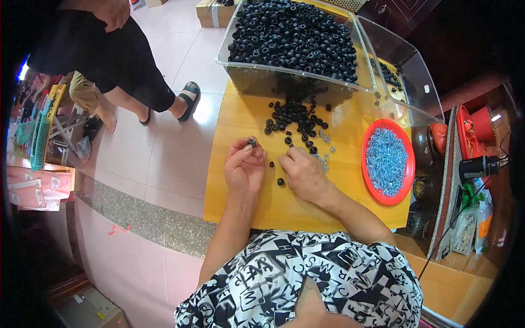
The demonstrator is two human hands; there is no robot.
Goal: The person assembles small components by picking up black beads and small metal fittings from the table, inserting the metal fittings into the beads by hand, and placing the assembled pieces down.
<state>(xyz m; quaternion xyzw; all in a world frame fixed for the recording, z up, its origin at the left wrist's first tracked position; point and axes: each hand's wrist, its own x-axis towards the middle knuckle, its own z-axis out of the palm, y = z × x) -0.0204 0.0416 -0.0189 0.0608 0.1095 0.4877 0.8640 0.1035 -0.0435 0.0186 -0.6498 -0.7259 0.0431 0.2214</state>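
My left hand (244, 167) is closed, pinching a small round black piece (252, 143) between thumb and fingertips above the yellow table (229, 210). Across from it, my right hand (307, 174) has its fingers drawn together low over the table; what they hold, if anything, is hidden. Several hollow black pieces (295, 116) lie scattered beyond both hands. One black piece (280, 181) and a smaller black bit (272, 164) rest between the hands. Small clear bluish pieces (322, 160) lie loose beside my right hand's fingers.
A clear plastic bin (295, 72) heaped with black pieces stands at the table's far side. On the right sits a red oval tray (367, 175) of clear bluish pieces. Right of the bin is another clear container (415, 71). A person in dark clothes (104, 54) stands at left.
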